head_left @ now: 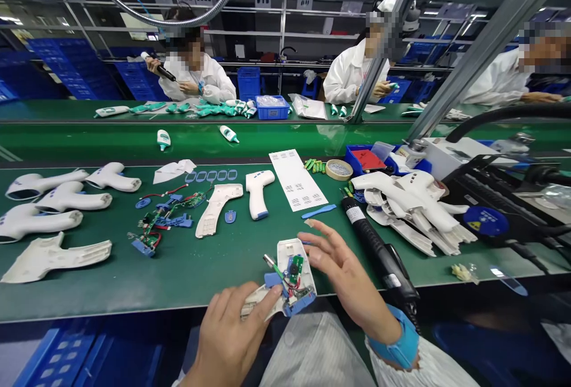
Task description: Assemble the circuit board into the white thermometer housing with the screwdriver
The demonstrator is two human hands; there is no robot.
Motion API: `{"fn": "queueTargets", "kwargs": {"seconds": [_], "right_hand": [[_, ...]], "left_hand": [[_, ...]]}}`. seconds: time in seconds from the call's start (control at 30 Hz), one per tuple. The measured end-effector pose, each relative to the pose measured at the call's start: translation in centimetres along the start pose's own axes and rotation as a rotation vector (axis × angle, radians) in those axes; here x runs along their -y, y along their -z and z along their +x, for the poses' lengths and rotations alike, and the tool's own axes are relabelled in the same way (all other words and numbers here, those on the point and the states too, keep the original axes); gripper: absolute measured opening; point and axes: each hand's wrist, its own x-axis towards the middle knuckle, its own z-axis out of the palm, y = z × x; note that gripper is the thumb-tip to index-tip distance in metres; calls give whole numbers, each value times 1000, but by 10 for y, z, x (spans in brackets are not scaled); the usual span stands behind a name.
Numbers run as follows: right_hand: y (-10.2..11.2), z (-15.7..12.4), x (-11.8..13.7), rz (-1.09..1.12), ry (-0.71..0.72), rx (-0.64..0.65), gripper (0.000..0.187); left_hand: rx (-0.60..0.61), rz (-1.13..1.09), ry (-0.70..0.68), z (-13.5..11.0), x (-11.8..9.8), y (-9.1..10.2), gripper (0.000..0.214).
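My left hand (229,330) grips a white thermometer half-shell (285,283) at the near edge of the green table (200,268). A green circuit board and blue parts sit inside the shell. Just to the shell's right hovers my right hand (343,271), fingers spread and holding nothing, with a blue wrist strap (401,342) on it. A black electric screwdriver (379,250) lies just beyond my right hand.
Several white shells (49,214) lie at the left, another heap (414,203) at the right. Loose circuit boards (165,217), a shell half (216,208), an assembled thermometer (257,192), a label sheet (297,180) and tape roll (339,169) sit mid-table. Three people work beyond the conveyor (267,137).
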Motion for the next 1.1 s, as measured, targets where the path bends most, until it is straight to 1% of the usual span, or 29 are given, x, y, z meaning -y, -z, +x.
{"fn": "queueTargets", "kwargs": {"seconds": [0.03,0.1,0.17,0.23,0.27,0.33,0.37,0.43,0.47,0.5,0.53,0.57,0.6,0.63,0.7,0.87,0.97,1.1], "right_hand": [[-1,-1,1,-19,-20,32,55],[-3,-2,1,-23,-50,96,60],[-6,-2,-1,-12,-74,136,62],[-7,-1,-3,-11,-86,143,63],[-7,0,-5,-17,-86,143,63],[-8,0,-7,-37,-73,156,64],[-8,0,-8,-47,-65,168,64],[-11,-2,-9,-64,-52,192,62],[-12,-3,-10,-66,-46,202,61],[-14,-5,-11,-66,-38,208,60],[-16,-6,-11,-68,-26,210,59],[-18,-7,-12,-72,-10,206,58],[-20,-8,-13,-80,8,197,56],[-21,-9,-14,-92,26,187,55],[-22,-9,-16,-118,63,157,53],[-21,-9,-16,-125,123,85,52],[-21,-10,-17,-119,129,77,50],[-19,-11,-19,-125,135,63,48]], "left_hand": [[-3,14,2,1,0,0,40],[-19,35,-39,3,-2,-1,41],[-32,35,-63,4,-2,0,42],[-16,-43,-51,5,-2,4,41],[15,-127,-7,6,-2,7,45],[99,-376,167,10,-1,14,61],[139,-519,297,15,-1,18,65],[230,-775,570,28,0,23,61],[286,-881,668,36,1,25,55],[359,-968,725,45,2,26,50],[436,-1037,743,54,2,26,43],[499,-1088,731,62,3,26,36],[541,-1122,703,68,3,25,29],[558,-1137,675,74,3,24,22],[548,-1133,635,79,2,23,17],[505,-1132,617,78,-4,20,22],[466,-1120,612,78,-6,18,17],[456,-1081,596,79,-8,17,16]]}}
